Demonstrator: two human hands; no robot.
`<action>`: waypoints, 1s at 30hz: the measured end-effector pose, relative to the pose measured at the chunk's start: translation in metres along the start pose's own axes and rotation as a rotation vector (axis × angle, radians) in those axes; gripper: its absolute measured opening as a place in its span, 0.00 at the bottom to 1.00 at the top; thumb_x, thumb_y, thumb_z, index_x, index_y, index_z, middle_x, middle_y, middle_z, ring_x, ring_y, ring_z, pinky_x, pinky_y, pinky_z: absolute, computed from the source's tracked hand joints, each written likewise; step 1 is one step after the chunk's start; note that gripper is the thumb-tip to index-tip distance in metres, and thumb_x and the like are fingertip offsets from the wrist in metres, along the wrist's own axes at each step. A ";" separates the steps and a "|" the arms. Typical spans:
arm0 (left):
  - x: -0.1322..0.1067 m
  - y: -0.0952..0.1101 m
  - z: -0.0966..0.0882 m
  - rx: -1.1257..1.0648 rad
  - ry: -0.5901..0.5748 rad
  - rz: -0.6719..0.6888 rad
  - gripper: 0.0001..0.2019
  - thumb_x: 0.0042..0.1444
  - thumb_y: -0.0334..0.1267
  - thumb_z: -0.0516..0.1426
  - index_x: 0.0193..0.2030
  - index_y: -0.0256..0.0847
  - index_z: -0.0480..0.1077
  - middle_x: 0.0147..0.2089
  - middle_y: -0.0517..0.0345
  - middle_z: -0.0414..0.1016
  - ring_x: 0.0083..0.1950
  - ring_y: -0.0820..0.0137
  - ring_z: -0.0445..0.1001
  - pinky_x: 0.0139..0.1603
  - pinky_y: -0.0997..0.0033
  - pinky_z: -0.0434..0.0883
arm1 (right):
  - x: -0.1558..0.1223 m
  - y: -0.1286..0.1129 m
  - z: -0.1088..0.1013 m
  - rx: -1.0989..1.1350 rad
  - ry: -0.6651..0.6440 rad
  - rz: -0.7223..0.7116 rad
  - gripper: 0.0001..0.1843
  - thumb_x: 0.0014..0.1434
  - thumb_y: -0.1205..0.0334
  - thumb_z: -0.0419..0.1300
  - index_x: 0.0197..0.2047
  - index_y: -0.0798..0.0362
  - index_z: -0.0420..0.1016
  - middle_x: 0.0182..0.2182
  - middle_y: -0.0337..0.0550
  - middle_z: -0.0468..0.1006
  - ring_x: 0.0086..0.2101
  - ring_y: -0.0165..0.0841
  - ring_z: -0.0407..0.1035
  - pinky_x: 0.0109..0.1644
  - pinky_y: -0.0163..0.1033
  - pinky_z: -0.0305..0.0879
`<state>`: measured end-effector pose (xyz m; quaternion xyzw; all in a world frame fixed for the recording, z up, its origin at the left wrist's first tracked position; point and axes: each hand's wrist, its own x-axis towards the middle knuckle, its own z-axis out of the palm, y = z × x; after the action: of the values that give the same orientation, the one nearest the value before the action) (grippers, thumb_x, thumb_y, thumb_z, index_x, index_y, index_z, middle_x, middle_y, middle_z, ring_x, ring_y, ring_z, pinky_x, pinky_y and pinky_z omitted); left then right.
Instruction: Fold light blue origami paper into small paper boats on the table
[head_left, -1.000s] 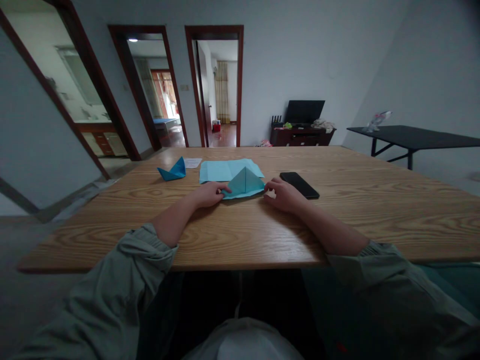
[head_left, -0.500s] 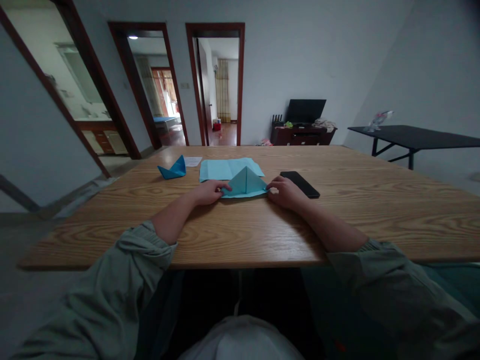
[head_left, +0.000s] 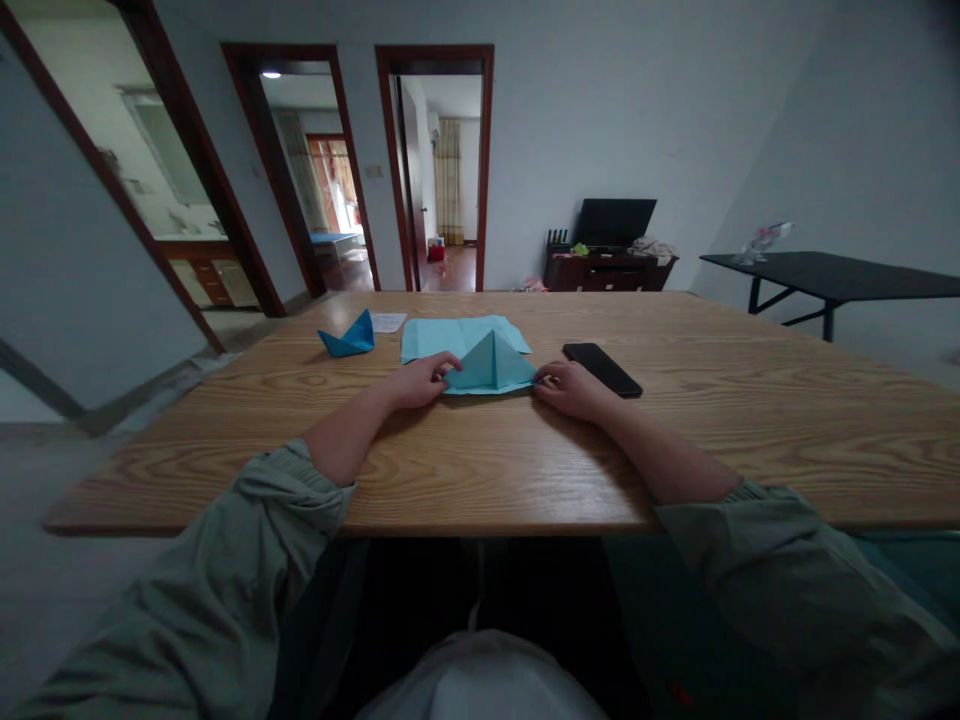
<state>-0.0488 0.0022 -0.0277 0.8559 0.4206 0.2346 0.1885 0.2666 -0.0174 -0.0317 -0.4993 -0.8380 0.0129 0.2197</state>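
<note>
Nearest, two grey-green gathered sleeves (head_left: 187, 590) (head_left: 772, 570) ended at the forearms, which lay across a wood-grained table (head_left: 480, 470). The left hand (head_left: 416, 382) rested palm down with its fingers gently curved, the fingertips (head_left: 452, 366) against the left corner of a folded light-blue paper triangle (head_left: 491, 368). The right hand (head_left: 574, 391) lay the same way at the paper's right corner. Neither hand was clenched, and whether the fingers pinched the paper could not be told. The triangle lay flat between the hands, its sharp central crease running up to a peak above a narrow folded band. Its peak met a creased, flat sheet of the same pale paper (head_left: 457, 335). A black smartphone (head_left: 602, 369) lay just beyond the right hand. To the left sat a darker blue folded paper boat (head_left: 349, 337), near a small white paper slip (head_left: 388, 322). Farther off stood a low dark wooden cabinet (head_left: 600, 274) bearing a black screen (head_left: 615, 222) and a heap of pale cloth (head_left: 649, 244), and a black-topped table (head_left: 832, 275) stood to the right.
</note>
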 end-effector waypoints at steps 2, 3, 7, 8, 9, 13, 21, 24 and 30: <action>0.000 -0.001 0.000 0.035 -0.012 0.015 0.16 0.49 0.34 0.53 0.47 0.42 0.69 0.37 0.58 0.73 0.36 0.71 0.69 0.39 0.72 0.66 | 0.000 -0.002 -0.001 0.024 0.015 0.002 0.12 0.54 0.56 0.58 0.37 0.53 0.77 0.37 0.46 0.77 0.38 0.36 0.69 0.43 0.37 0.62; 0.000 -0.001 0.000 0.053 -0.022 0.020 0.15 0.49 0.33 0.52 0.45 0.41 0.70 0.36 0.58 0.73 0.35 0.70 0.69 0.38 0.73 0.66 | -0.001 -0.003 -0.002 0.038 0.015 0.005 0.11 0.53 0.57 0.59 0.37 0.52 0.77 0.37 0.46 0.77 0.38 0.36 0.69 0.44 0.37 0.62; 0.000 -0.001 0.000 0.082 -0.054 0.012 0.14 0.48 0.32 0.51 0.42 0.39 0.71 0.33 0.59 0.73 0.34 0.71 0.69 0.36 0.74 0.66 | -0.002 -0.003 -0.002 0.090 -0.044 0.018 0.10 0.53 0.57 0.59 0.37 0.51 0.76 0.33 0.43 0.77 0.35 0.35 0.69 0.42 0.37 0.62; 0.000 -0.001 0.000 0.084 -0.053 0.010 0.14 0.49 0.32 0.51 0.42 0.39 0.72 0.33 0.59 0.73 0.34 0.71 0.69 0.36 0.74 0.66 | -0.002 -0.002 -0.002 0.093 -0.057 0.028 0.10 0.53 0.57 0.59 0.37 0.50 0.76 0.32 0.42 0.77 0.34 0.35 0.69 0.41 0.37 0.62; 0.000 -0.001 0.000 0.086 -0.047 0.010 0.15 0.49 0.32 0.51 0.42 0.39 0.72 0.34 0.59 0.73 0.34 0.71 0.70 0.36 0.74 0.66 | -0.002 -0.001 -0.001 0.092 -0.063 0.041 0.11 0.52 0.56 0.59 0.38 0.50 0.75 0.32 0.42 0.77 0.34 0.35 0.69 0.41 0.36 0.62; 0.000 0.000 0.000 0.098 -0.033 0.023 0.14 0.48 0.32 0.51 0.41 0.39 0.72 0.35 0.58 0.74 0.35 0.70 0.70 0.38 0.74 0.66 | -0.001 0.002 0.002 0.114 -0.042 0.079 0.13 0.50 0.57 0.61 0.40 0.51 0.73 0.33 0.42 0.76 0.34 0.34 0.69 0.41 0.36 0.63; 0.000 -0.001 0.000 0.105 -0.043 0.038 0.11 0.46 0.31 0.50 0.35 0.38 0.71 0.33 0.59 0.73 0.35 0.70 0.70 0.37 0.74 0.66 | -0.001 0.005 0.005 0.186 -0.029 0.102 0.13 0.47 0.58 0.62 0.38 0.52 0.71 0.32 0.40 0.75 0.33 0.32 0.69 0.41 0.37 0.64; 0.000 -0.001 0.000 0.107 -0.037 0.042 0.09 0.46 0.31 0.50 0.33 0.39 0.70 0.32 0.59 0.72 0.34 0.70 0.69 0.36 0.73 0.66 | -0.001 0.005 0.006 0.211 -0.018 0.110 0.13 0.47 0.59 0.62 0.37 0.53 0.70 0.32 0.40 0.74 0.32 0.32 0.68 0.39 0.36 0.64; 0.000 0.001 0.000 0.068 0.040 -0.020 0.07 0.48 0.34 0.53 0.36 0.40 0.64 0.33 0.59 0.71 0.34 0.70 0.68 0.35 0.72 0.66 | 0.000 0.009 0.008 0.275 0.057 0.111 0.15 0.45 0.62 0.62 0.38 0.53 0.68 0.35 0.42 0.74 0.34 0.31 0.68 0.38 0.35 0.64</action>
<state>-0.0474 0.0017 -0.0272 0.8528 0.4404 0.2353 0.1531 0.2711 -0.0116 -0.0415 -0.5104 -0.7927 0.1256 0.3088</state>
